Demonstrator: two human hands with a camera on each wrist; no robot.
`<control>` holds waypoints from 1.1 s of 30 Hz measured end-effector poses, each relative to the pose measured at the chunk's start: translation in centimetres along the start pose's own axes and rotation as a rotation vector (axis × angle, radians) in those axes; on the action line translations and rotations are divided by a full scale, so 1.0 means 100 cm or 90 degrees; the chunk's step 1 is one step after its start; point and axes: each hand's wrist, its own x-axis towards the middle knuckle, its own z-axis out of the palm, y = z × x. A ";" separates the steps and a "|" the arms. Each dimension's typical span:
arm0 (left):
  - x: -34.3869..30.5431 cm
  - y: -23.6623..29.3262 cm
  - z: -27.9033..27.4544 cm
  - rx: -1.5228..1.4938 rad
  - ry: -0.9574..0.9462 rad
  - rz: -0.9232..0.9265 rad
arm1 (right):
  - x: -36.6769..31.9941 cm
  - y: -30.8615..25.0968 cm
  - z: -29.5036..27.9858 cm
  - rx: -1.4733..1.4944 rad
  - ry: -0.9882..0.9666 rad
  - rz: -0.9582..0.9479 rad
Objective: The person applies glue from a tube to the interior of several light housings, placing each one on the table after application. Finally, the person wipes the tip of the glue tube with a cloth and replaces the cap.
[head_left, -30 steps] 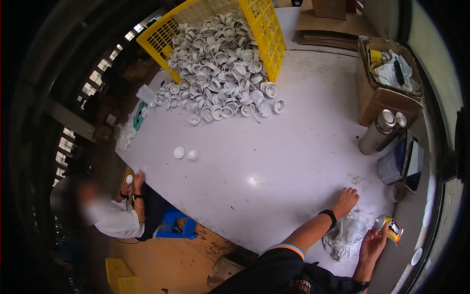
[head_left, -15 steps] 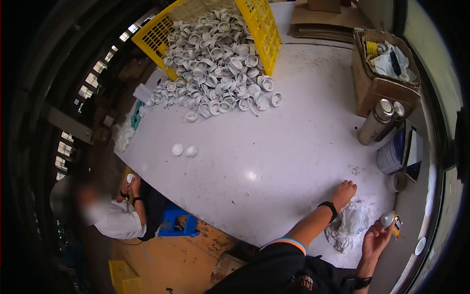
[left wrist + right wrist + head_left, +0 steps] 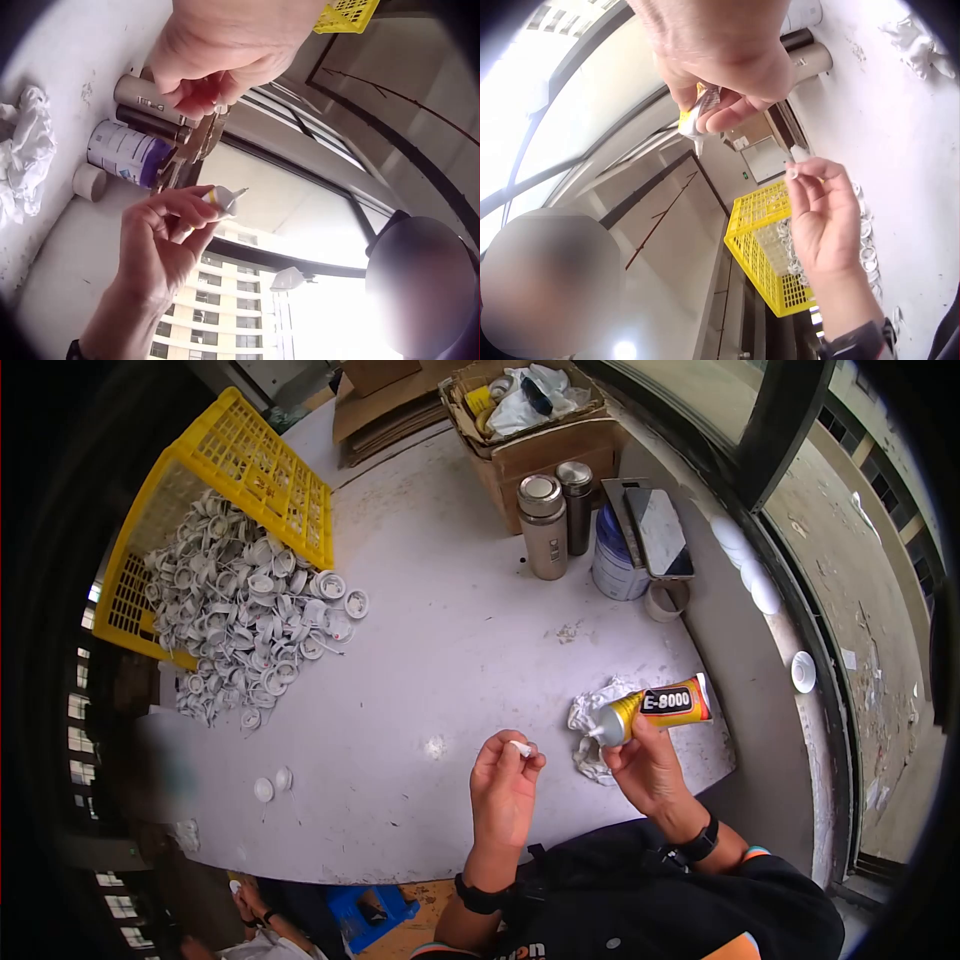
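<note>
My right hand (image 3: 650, 772) grips a yellow, black and red glue tube (image 3: 672, 705) marked E-8000. Its grey shoulder and white nozzle (image 3: 597, 732) point left, toward my other hand, with the nozzle bare. Between the fingertips of my left hand (image 3: 503, 795) I pinch a small white cap (image 3: 521, 748), held apart from the tube. The right wrist view shows the cap (image 3: 799, 154) in the left fingers and the nozzle (image 3: 698, 145) tip pointing down. Crumpled white plastic (image 3: 590, 758) lies on the table just behind the tube, partly hidden by it.
A tipped yellow crate (image 3: 300, 510) spills several white round parts with wires (image 3: 240, 600) on the left. Two steel flasks (image 3: 543, 530), a labelled can (image 3: 615, 560) and a phone (image 3: 660, 530) stand at the back right. Another person's hands (image 3: 250, 905) appear at lower left.
The head view has swung to the right. My left hand has come off the tabletop and now holds the cap up near the tube. The tube has turned, so its label faces up.
</note>
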 end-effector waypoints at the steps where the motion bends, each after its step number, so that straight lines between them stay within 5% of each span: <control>1: -0.008 0.005 0.002 -0.026 0.014 0.070 | -0.001 0.004 0.002 -0.030 -0.047 0.011; 16: -0.035 0.013 0.014 0.504 0.113 0.527 | -0.015 0.023 0.023 -0.058 -0.041 0.011; 33: -0.035 0.015 0.016 0.549 0.108 0.538 | -0.015 0.018 0.026 -0.042 -0.034 0.033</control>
